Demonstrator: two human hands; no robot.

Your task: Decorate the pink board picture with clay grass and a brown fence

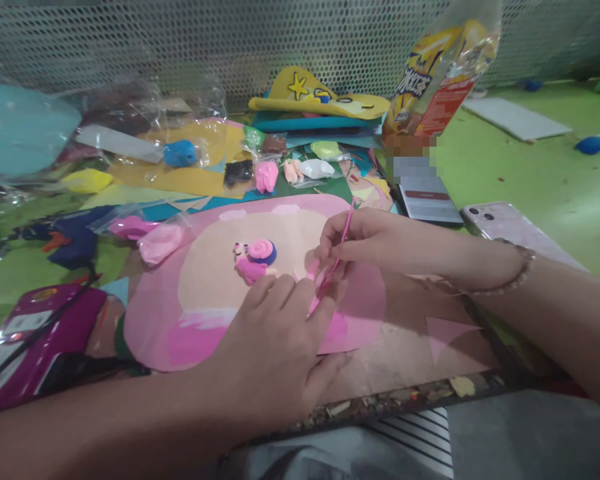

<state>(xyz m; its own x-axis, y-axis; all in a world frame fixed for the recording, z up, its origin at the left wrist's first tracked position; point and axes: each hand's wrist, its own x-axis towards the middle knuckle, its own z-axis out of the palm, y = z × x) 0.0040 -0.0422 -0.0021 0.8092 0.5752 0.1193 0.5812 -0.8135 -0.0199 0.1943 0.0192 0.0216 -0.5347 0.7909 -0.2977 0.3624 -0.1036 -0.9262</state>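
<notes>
A pink paper oval (150, 313) with a cream centre lies on a brown board (395, 353). On its cream part sits a small clay snail (255, 259) with a pink and blue shell. My right hand (350, 240) is closed on a thin pink tool (349, 220), whose lower end points down toward the paper by my left fingertips. My left hand (280, 333) rests on the lower part of the oval, just below the snail, its fingers bent. Whether anything is under the left fingertips is hidden.
Bagged clay lumps (267, 176) and paper scraps lie behind the oval. A yellow paper piece (300, 93), a snack bag (430, 87) and two phones (427, 193) stand or lie at the back right. A magenta device (55, 327) with a black cable is at left.
</notes>
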